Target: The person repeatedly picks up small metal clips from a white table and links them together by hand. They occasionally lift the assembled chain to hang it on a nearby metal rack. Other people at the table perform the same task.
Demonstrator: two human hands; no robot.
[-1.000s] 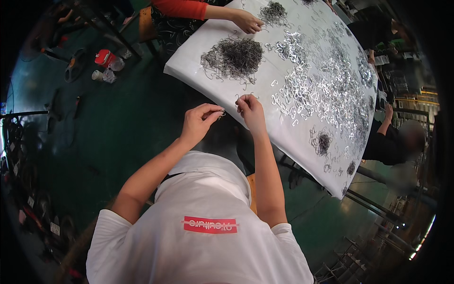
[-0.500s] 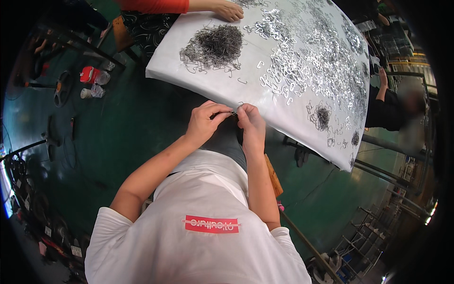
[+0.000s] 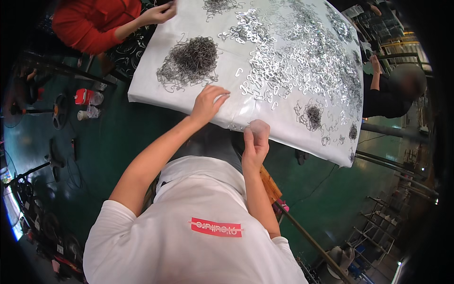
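Over the near edge of the white-covered table, my left hand has its thumb and forefinger drawn together. Anything between those fingertips is too small to make out. My right hand is lower and to the right, at the table's edge, with thumb and fingers pinched on what looks like a small metal wire hook. The two hands are apart. Beyond my left hand lies a heap of dark wire hooks. Shiny metal hooks are spread loosely across the middle of the table.
Smaller dark clumps of hooks lie toward the right corner. A co-worker's hand with a red sleeve is at the far left edge. Another person in black is beyond the right side. A red container stands on the green floor.
My hands were together at the table's edge; now the left has moved away over the tabletop, while the right stays near the edge. The co-worker's hand has lifted from the table.
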